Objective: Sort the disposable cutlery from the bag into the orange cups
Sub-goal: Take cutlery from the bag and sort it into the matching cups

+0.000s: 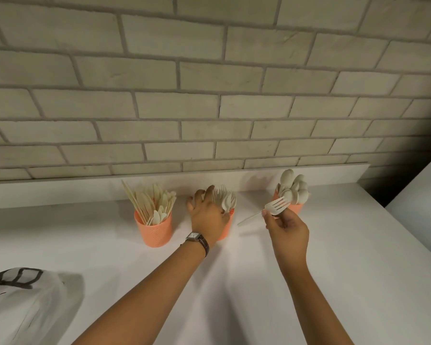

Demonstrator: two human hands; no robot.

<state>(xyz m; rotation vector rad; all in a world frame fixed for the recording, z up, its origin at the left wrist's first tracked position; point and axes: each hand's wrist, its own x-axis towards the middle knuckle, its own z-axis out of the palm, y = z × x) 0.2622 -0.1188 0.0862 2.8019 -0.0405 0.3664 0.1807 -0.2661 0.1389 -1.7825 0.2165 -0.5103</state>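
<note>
**Fork in right hand, one move short of the middle cup**

Head view. Three orange cups stood in a row along the back of the white counter [334, 270], under a brick wall [209, 95]. The left cup [154, 232] held knives, the middle cup [228, 229] forks, the right cup [295, 208] spoons. The bag [28, 302] lay at the near left, well apart from the cups.

The right hand [286, 232] pinched a single white fork [275, 207] at the neck, between thumb and fingertips. It was held in the air, between the middle and right cups. Its long axis ran from low left to high right, with the tines toward the spoons and the free handle end toward the middle cup.

The left hand [207, 215], a watch [197, 239] on its wrist, was at the middle cup, fingers curled round the bunch of forks [225, 199] standing in it. It covered most of that cup.

Judgement: the fork belonged in the middle cup, which lay left of the right hand's fingers and just beside the handle tip. The right hand was nearer the fork and already had it. The handle needed tipping downward to enter beside the bunch.
</note>
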